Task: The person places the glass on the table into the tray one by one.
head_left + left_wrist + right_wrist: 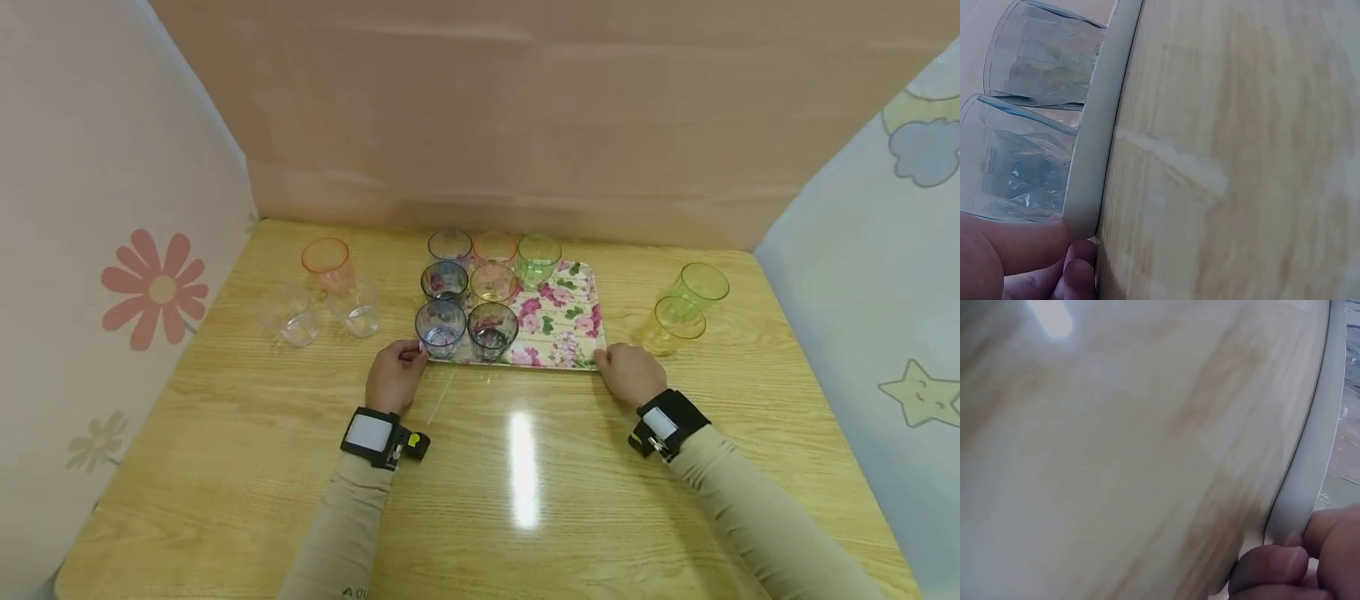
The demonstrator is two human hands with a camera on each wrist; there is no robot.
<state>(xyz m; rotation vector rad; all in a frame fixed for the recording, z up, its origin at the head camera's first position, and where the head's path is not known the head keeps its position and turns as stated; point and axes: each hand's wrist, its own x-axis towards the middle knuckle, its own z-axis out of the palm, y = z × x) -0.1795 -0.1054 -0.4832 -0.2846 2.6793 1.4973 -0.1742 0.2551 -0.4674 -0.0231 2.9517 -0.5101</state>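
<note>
A flower-patterned tray (558,333) lies on the table with several clear coloured cups on its left and back part. My left hand (395,377) grips the tray's near left corner, thumb on top and fingers curled beneath, as the left wrist view shows. At the near right corner my right hand (632,372) pinches the rim (1310,450) between thumb and curled fingers. Nearest the left hand stands a blue cup (441,329), with a dark grey cup (492,332) beside it. Behind them are a dark blue cup (445,283), a yellow-orange cup (493,285) and a green cup (537,262).
Left of the tray stand an orange cup (328,265) and two colourless cups, one being the cup (298,325) farthest left. To the right are a green cup (701,287) and a yellow cup (671,329), close to my right hand. Walls bound the table's back and sides.
</note>
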